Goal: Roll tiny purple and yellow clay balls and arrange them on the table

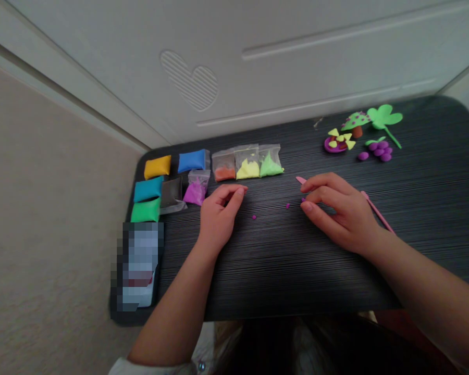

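My left hand [221, 214] is closed above the dark table, with its thumb and index finger pressed together; whether anything lies in the pinch is hidden. My right hand [338, 211] has a tiny purple clay ball [303, 200] at its thumb and fingertips. Between the hands, two more purple clay bits lie on the tabletop, a nearer ball [254, 217] by my left hand and another ball [287, 206] towards my right. A pink modelling tool [300, 179] pokes out beyond my right fingers, and a pink stick [377, 211] lies beside that hand's wrist.
Bags of coloured clay, including a purple bag [196, 188] and a yellow bag [248, 165], line the left and back. Back right stand a clay mushroom [356, 124], a green clover [385, 117], a purple dish [332, 148] and grapes [381, 150]. A blurred phone-like object [138, 268] lies front left.
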Demonstrator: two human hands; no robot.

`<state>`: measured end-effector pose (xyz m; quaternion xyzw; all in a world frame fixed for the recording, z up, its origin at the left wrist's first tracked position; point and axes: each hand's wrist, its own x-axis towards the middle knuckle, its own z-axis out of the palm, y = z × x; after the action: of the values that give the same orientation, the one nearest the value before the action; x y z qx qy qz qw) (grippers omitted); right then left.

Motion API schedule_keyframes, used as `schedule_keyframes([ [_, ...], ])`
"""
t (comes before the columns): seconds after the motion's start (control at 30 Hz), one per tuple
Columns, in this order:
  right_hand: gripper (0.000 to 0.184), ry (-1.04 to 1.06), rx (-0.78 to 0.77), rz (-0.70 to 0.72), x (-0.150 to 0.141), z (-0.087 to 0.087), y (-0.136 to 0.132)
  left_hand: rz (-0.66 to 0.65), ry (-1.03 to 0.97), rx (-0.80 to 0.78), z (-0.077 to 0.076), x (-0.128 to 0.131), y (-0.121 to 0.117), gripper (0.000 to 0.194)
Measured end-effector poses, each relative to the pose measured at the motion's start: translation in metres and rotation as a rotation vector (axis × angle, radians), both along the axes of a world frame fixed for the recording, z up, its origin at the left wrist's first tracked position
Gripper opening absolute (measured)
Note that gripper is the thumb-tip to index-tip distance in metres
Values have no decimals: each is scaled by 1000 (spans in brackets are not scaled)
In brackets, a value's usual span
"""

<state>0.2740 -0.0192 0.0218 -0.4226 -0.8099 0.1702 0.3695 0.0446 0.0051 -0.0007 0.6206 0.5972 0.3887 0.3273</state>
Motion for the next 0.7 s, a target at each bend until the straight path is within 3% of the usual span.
schedule_keyframes([
  [0.2,13,-9,33,-10,-2,-6,3,-7,6,1,-1,0,0,22],
  [0.7,5,-24,8,2,-2,0,0,-13,6,5,-1,0,0,21],
])
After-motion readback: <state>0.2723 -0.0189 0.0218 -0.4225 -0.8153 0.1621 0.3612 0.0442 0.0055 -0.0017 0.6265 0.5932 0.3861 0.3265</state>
